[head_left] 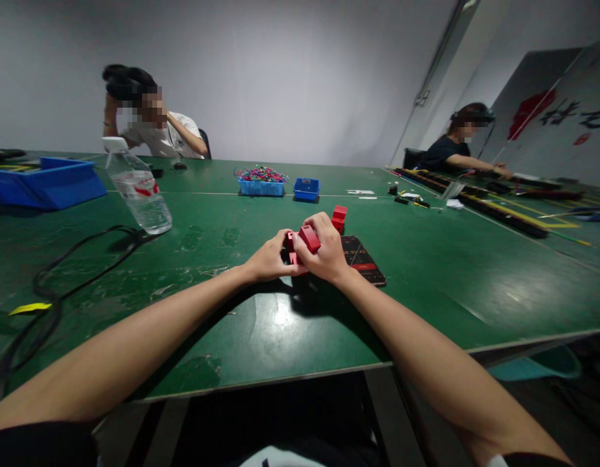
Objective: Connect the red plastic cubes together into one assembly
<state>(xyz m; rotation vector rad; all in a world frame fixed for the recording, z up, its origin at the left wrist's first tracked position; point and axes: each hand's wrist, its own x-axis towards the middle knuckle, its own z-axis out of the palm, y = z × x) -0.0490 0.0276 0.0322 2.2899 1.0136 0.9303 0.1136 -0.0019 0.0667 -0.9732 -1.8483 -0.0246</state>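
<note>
My left hand (pixel 269 257) and my right hand (pixel 327 248) come together just above the green table (pixel 222 350). Between them they grip several red blocks (pixel 309 239), clustered together; one shows a dark slot on its top face. My fingers are wrapped round them and partly cover them, so I cannot tell whether the blocks are joined. Another red piece (pixel 339 217) stands just behind my right hand. By that hand's wrist lies a phone (pixel 362 263) with timer digits on its dark screen, partly hidden by the hand.
Farther back are a light-blue tray of colourful wires (pixel 261 185) and a small blue tray (pixel 306 189). Leftward stand a water bottle (pixel 143 194), a blue bin (pixel 47 185) and a looped black cable (pixel 56 285). Two people sit across the table, left and right.
</note>
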